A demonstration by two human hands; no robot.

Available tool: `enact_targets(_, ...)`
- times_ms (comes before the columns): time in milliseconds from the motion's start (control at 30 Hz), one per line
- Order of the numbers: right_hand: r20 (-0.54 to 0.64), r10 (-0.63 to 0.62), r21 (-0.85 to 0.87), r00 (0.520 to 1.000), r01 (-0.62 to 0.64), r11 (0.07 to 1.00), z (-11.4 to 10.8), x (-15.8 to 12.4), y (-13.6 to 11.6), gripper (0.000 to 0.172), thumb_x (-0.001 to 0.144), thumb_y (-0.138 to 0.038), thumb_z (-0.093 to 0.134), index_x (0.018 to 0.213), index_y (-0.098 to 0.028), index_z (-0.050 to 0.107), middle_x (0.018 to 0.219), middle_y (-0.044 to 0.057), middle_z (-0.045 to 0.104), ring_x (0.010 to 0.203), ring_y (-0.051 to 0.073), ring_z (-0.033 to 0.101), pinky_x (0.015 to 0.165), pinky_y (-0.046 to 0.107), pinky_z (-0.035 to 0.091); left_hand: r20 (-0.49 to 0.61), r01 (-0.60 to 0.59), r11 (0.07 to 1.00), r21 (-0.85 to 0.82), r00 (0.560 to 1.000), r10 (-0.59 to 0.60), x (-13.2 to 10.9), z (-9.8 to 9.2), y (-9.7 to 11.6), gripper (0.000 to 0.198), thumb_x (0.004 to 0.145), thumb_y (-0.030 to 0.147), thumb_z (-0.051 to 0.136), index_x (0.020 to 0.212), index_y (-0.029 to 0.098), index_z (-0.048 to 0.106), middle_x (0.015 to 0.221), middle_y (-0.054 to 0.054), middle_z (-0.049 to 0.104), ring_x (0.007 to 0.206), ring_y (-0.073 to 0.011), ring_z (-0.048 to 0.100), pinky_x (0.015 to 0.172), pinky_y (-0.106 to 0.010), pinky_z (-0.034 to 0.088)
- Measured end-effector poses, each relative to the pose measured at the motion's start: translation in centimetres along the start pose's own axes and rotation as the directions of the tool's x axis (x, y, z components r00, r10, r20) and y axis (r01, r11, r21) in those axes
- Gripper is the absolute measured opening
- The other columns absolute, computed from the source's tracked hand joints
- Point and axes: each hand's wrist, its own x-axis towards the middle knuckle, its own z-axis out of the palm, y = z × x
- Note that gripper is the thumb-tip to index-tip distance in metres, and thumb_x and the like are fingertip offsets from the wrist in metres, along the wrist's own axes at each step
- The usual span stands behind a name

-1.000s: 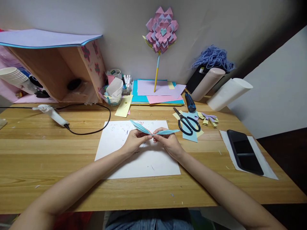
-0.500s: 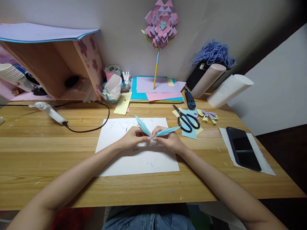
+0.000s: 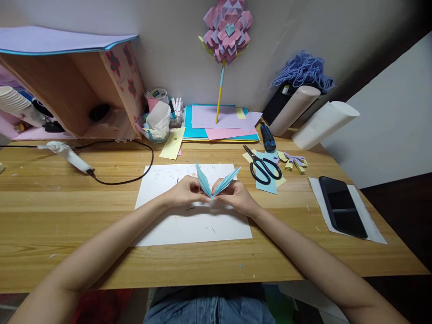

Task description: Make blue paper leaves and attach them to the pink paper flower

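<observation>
folding upward, the two halves of the pleated blue paper [image 3: 203, 182] had gone from a nearly flat spread to a steeper v, which suggested that the crease at its middle was being closed. it was held over the white sheet [image 3: 202, 229], toward its back part. the left hand [image 3: 186, 191] pinched one half near the crease; the right hand [image 3: 236, 198] pinched the other. behind the white sheet's back left corner, a clear bowl [image 3: 160, 137] held crumpled tissue [image 3: 160, 117], and markers [image 3: 176, 105] stood near it. farther left of the white sheet, an open cardboard box [image 3: 60, 76] contained a dark round thing [image 3: 99, 112], too dim to name.
</observation>
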Motion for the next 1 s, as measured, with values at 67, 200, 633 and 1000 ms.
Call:
enact_targets(67, -0.002, 0.031, 0.017, 1.0, -0.031, 0.999, 0.1, 0.0, 0.0, 0.017, 0.06, -0.019, 0.073, 0.074, -0.017, 0.063, 0.073, 0.0, 0.061, 0.074, 0.014, 0.059, 0.071, 0.03, 0.049, 0.017, 0.007, 1.0, 0.001, 1.0, -0.007, 0.0, 0.0, -0.1, 0.025, 0.059, 0.032, 0.071, 0.07, 0.01, 0.067, 0.061, -0.003, 0.06, 0.06, -0.0128, 0.054, 0.053, -0.022, 0.042)
enact_targets(200, 0.01, 0.044, 0.034, 0.999, -0.044, 0.998, 0.3, 0.0, 0.1, 0.018, 0.059, -0.019, 0.074, 0.072, -0.016, 0.063, 0.071, 0.0, 0.061, 0.072, 0.014, 0.059, 0.072, 0.03, 0.049, 0.021, 0.014, 1.0, -0.018, 1.0, -0.014, 0.0, 0.1, -0.2, 0.024, 0.058, 0.029, 0.072, 0.072, 0.01, 0.068, 0.064, -0.003, 0.062, 0.061, -0.0129, 0.055, 0.057, -0.024, 0.043)
enact_targets(633, -0.025, -0.023, -0.014, 0.999, 0.023, 1.0, 0.6, -0.3, 0.6, 0.011, 0.06, -0.019, 0.072, 0.066, -0.017, 0.062, 0.067, -0.001, 0.061, 0.066, 0.012, 0.057, 0.066, 0.028, 0.048, -0.047, -0.045, 0.999, 0.004, 0.998, 0.045, -0.2, 0.8, -0.6, 0.017, 0.06, 0.024, 0.071, 0.07, 0.012, 0.068, 0.066, -0.003, 0.065, 0.062, -0.013, 0.057, 0.061, -0.024, 0.044)
enact_targets(1000, -0.01, 0.051, -0.01, 0.999, -0.052, 0.999, 0.7, -0.2, 0.6, 0.013, 0.06, -0.02, 0.071, 0.07, -0.014, 0.065, 0.07, 0.001, 0.063, 0.069, 0.014, 0.058, 0.069, 0.029, 0.047, -0.085, 0.012, 1.0, 0.005, 0.996, -0.012, -0.4, 1.0, -0.3, 0.009, 0.059, 0.016, 0.066, 0.067, 0.011, 0.067, 0.06, 0.0, 0.061, 0.055, -0.0091, 0.05, 0.053, -0.021, 0.038)
